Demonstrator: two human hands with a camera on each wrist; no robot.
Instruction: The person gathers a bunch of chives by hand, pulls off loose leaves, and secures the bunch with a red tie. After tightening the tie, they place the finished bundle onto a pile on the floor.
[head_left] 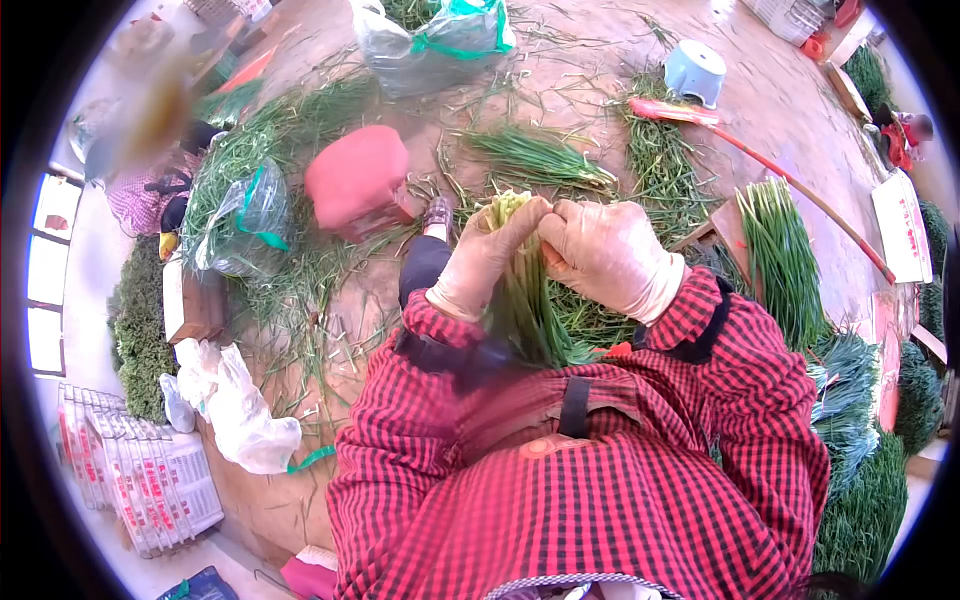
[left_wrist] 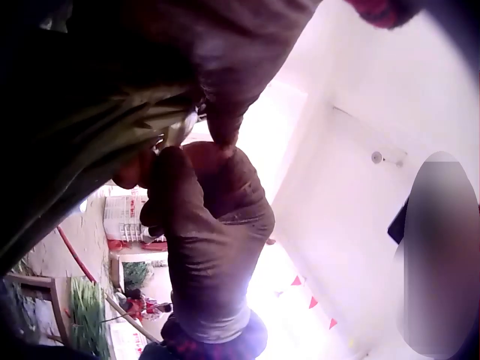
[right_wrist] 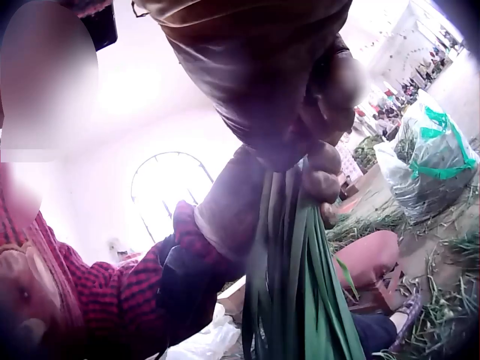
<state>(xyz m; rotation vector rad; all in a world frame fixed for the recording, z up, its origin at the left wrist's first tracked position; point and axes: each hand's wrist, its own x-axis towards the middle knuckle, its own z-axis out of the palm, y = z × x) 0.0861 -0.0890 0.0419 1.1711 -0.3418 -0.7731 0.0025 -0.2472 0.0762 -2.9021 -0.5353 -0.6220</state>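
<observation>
My gloved left hand (head_left: 470, 265) grips a bunch of garlic chives (head_left: 540, 315) in front of my chest. The pale stalk ends stick up above its fingers, and the green leaves (right_wrist: 304, 292) hang down below. From the right, my gloved right hand (head_left: 612, 245) meets the left at the top of the bunch. Its fingers are curled, thumb and fingertips pinching at the pale ends. In the left wrist view, the right hand (left_wrist: 214, 217) has its fingertips right at the stalks. The right wrist view has the right hand (right_wrist: 255, 75) overlapping the left fingers.
A pink stool (head_left: 358, 180) stands ahead on the littered floor, beside a bag of greens (head_left: 240, 225). A loose chive pile (head_left: 540, 158) lies beyond my hands. At right are a red-handled broom (head_left: 800, 185), a pale blue stool (head_left: 694, 72) and stacked chives (head_left: 780, 260).
</observation>
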